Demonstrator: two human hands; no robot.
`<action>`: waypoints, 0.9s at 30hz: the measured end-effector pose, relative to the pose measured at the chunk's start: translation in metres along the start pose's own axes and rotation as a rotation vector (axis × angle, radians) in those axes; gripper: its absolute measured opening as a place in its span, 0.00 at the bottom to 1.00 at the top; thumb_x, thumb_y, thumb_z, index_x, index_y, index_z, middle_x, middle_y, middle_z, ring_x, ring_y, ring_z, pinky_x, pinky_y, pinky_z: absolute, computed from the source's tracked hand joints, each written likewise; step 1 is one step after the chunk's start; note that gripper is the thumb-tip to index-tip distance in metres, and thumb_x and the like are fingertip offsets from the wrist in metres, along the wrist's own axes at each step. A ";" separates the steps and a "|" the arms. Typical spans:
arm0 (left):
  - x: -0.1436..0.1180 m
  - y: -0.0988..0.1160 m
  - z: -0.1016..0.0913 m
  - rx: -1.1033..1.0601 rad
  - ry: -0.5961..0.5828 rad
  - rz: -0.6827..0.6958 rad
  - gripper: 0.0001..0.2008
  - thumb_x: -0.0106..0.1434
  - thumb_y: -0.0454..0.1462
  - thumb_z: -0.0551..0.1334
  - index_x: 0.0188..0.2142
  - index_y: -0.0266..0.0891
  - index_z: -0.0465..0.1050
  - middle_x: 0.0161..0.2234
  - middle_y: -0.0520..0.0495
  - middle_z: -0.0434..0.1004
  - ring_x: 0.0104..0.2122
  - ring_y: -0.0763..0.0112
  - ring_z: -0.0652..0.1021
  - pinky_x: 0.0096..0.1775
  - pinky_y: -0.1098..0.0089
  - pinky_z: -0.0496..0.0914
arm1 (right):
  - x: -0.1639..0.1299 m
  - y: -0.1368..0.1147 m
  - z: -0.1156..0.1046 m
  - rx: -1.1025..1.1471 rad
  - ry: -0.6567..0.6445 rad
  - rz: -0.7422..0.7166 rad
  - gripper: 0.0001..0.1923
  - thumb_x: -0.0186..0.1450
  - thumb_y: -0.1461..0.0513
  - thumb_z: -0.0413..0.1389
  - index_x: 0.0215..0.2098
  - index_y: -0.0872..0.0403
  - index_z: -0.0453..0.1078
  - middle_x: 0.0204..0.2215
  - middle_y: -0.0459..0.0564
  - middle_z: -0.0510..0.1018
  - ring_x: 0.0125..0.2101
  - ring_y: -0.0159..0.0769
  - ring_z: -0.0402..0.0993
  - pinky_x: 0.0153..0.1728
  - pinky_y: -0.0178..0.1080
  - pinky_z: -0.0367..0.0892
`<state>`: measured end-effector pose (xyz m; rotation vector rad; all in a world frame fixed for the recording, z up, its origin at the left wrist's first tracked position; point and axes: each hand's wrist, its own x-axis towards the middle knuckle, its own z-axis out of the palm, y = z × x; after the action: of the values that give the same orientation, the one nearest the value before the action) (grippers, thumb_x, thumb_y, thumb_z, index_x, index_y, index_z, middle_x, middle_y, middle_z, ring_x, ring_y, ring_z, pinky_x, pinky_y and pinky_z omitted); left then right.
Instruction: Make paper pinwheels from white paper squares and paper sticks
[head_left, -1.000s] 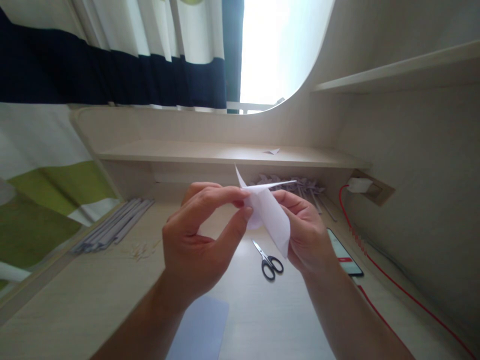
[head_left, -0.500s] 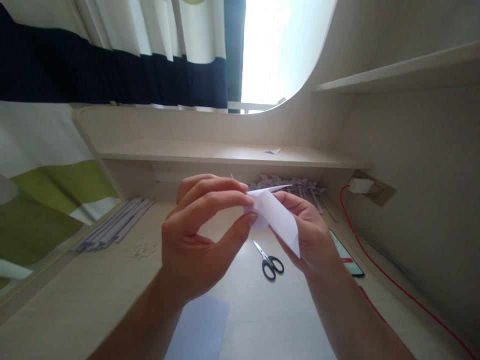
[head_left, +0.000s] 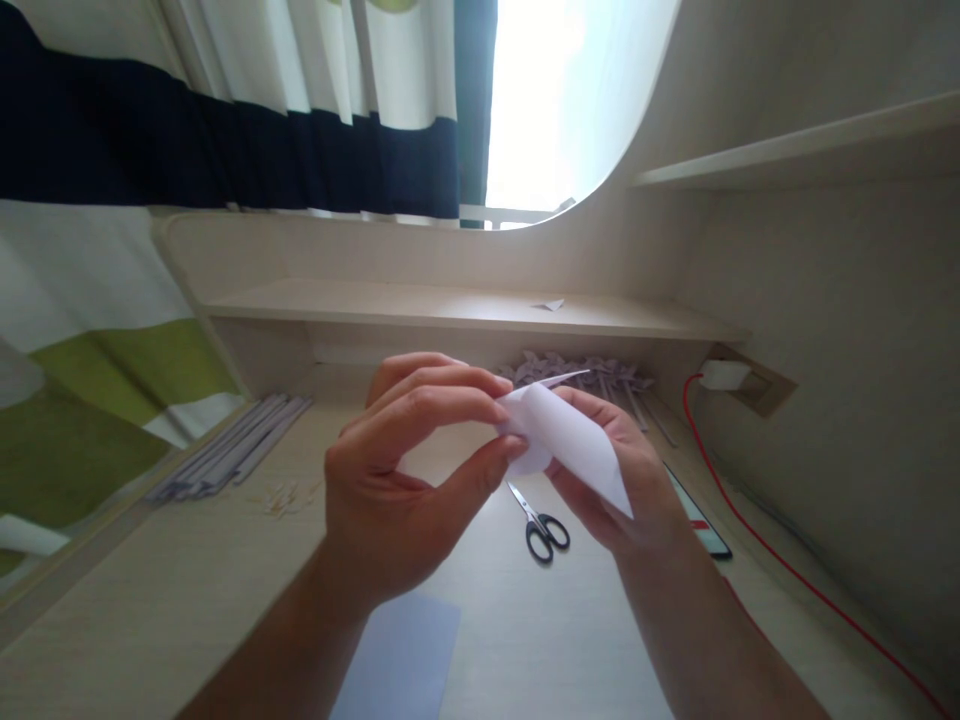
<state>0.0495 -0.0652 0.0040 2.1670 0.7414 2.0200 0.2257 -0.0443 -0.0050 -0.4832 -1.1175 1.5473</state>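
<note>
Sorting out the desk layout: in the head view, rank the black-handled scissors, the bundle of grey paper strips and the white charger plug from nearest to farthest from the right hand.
1. Black-handled scissors, just below-left of the right hand.
2. White charger plug, right, at the wall.
3. Bundle of grey paper strips, far left of desk.

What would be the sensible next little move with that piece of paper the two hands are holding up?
Probably to press the fold flat. The left hand pinches the white folded paper at its near end between thumb and fingers, while the right hand cradles it from behind. The flap looks puffed rather than creased, so sliding the left thumb along it seems the likely step.
</note>
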 end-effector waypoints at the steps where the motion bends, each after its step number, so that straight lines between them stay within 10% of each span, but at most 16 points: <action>1: 0.000 0.000 0.000 -0.004 0.003 -0.001 0.13 0.58 0.32 0.75 0.41 0.51 0.82 0.41 0.51 0.86 0.43 0.59 0.82 0.49 0.52 0.76 | 0.000 0.000 0.000 0.001 -0.003 -0.002 0.16 0.50 0.54 0.76 0.32 0.51 0.81 0.29 0.48 0.82 0.28 0.35 0.74 0.30 0.37 0.70; 27: -0.003 -0.004 0.004 -0.033 0.066 -0.029 0.14 0.60 0.29 0.74 0.41 0.53 0.84 0.40 0.52 0.87 0.45 0.59 0.82 0.50 0.50 0.77 | -0.002 0.001 0.003 -0.033 0.039 -0.055 0.18 0.49 0.53 0.77 0.32 0.51 0.80 0.24 0.47 0.80 0.25 0.36 0.74 0.30 0.40 0.71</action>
<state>0.0519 -0.0622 -0.0004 2.0693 0.7367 2.0830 0.2233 -0.0469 -0.0050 -0.4989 -1.1196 1.4679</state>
